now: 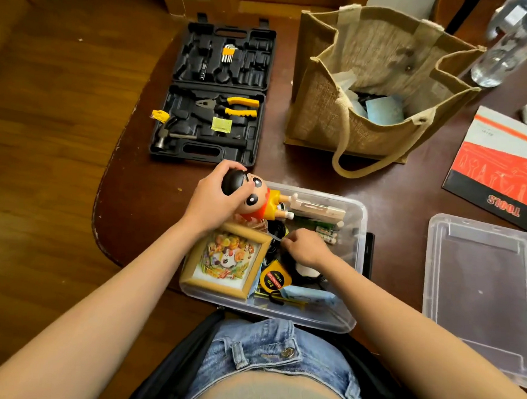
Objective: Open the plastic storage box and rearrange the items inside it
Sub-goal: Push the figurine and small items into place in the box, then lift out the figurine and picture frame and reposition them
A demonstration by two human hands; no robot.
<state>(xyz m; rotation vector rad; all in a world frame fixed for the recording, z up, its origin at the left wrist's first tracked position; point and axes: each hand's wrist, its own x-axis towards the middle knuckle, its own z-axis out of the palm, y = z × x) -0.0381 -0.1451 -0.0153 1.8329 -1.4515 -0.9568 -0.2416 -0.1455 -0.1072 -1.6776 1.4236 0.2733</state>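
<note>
The clear plastic storage box stands open at the table's near edge, its lid lying to the right. My left hand grips the black-haired head of a cartoon figurine above the box's far-left corner. My right hand is inside the box with curled fingers, pinching a thin pale strip over black cables. A wooden picture frame leans at the box's left side. Beside it lie a yellow tape measure, a pale blue packet and a white tool.
An open black tool case with pliers and a hammer lies at the back left. A jute bag stands behind the box. A red-and-white tools booklet and a clear bottle are at the right.
</note>
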